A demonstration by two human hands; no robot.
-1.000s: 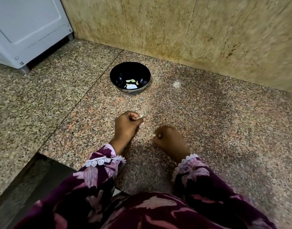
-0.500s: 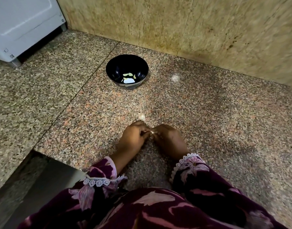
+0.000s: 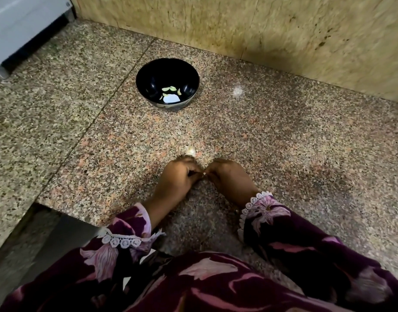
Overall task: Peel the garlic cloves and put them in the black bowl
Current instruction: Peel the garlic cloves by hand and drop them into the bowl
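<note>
A black bowl [image 3: 155, 70] stands on the speckled granite counter [image 3: 283, 143], with a few pale peeled garlic cloves [image 3: 170, 88] and a white glint at its bottom. Nearer to me, my left hand [image 3: 176, 180] and my right hand [image 3: 229, 179] meet fingertip to fingertip low over the counter. Together they pinch a small pale garlic clove [image 3: 203, 174], of which only a sliver shows between the fingers. Just beyond my left hand a piece of garlic [image 3: 190, 150] lies loose on the counter.
A stained beige wall [image 3: 261, 25] runs along the back of the counter. A white appliance [image 3: 24, 23] stands at the far left. The counter's front edge drops off at the lower left [image 3: 58, 208]. My dark floral sleeves fill the bottom of the view.
A second ago my hands were apart, the left holding a pale piece. They have come together on a clove, and a garlic piece now lies on the counter beyond the left hand.
</note>
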